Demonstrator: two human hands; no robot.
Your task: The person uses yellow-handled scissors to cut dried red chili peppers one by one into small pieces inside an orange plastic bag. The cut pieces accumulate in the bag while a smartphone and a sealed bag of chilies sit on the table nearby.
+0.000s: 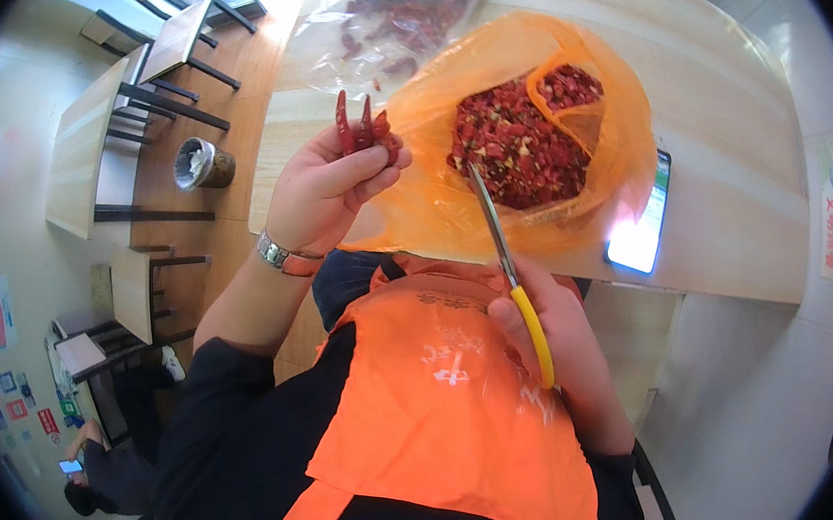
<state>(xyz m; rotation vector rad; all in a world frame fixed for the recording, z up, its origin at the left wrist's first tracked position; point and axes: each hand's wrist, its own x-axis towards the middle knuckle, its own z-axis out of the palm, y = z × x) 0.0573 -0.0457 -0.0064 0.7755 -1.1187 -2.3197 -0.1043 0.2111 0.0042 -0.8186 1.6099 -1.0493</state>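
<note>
Several dried red chillies stick up from the fingers of my left hand, which is raised over the near left part of the table. My right hand grips scissors with yellow handles; their metal blades look closed, and the tips lie over the near left edge of a heap of cut chilli. That heap of red pieces and pale seeds fills an orange plastic bag, whose mouth is spread wide. Behind my left hand lies a clear plastic bag of whole dried chillies.
A phone with a lit screen lies right of the orange bag on the wooden table. A lined waste bin stands on the floor to the left, near other tables and chairs. Another person sits at the lower left, holding a phone.
</note>
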